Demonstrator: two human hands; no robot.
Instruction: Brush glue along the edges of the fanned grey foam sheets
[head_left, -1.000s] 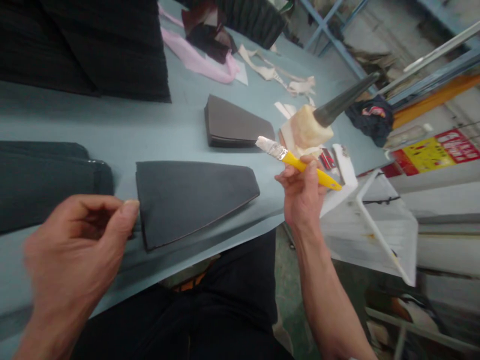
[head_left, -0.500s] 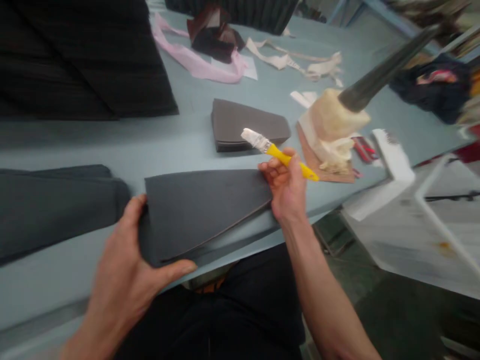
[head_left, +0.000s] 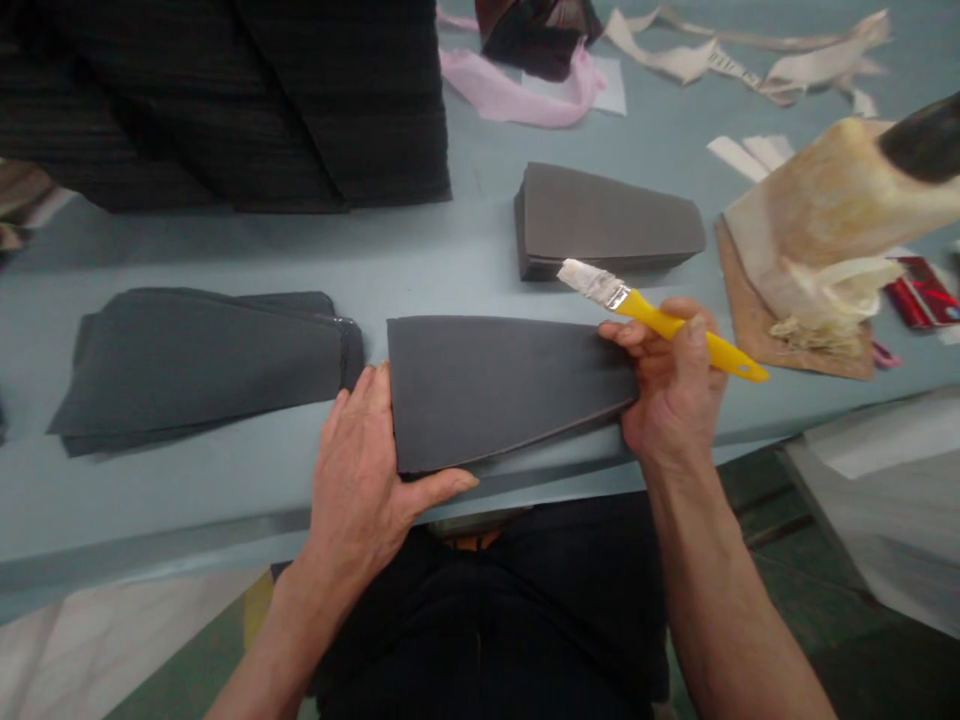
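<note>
A tapered dark grey panel (head_left: 502, 390), perhaps a stack of them, lies on the table between my hands. My left hand (head_left: 367, 470) rests against its wide left end, fingers stretched out along the side and thumb spread along the front edge. My right hand (head_left: 679, 400) grips a yellow-handled paintbrush (head_left: 652, 312) between thumb and fingers, its whitish bristles pointing up and left. Fingers of that same hand also touch the panel's narrow right end. Left of my left hand lie several overlapping dark tapered pieces (head_left: 202, 370).
Behind the brush sits a neat grey stack (head_left: 611, 215). A tall black pile (head_left: 360, 110) stands at back left. To the right, a crusted pale container (head_left: 817, 210) with a dark handle rests on a brown board (head_left: 750, 330). Pink cloth (head_left: 517, 100) and pale strips (head_left: 810, 75) lie behind.
The view has shifted left, so everything appears further right. My left hand has come in closer against the panel's left end, and the panel sits squarer. The brush stays in my right hand.
</note>
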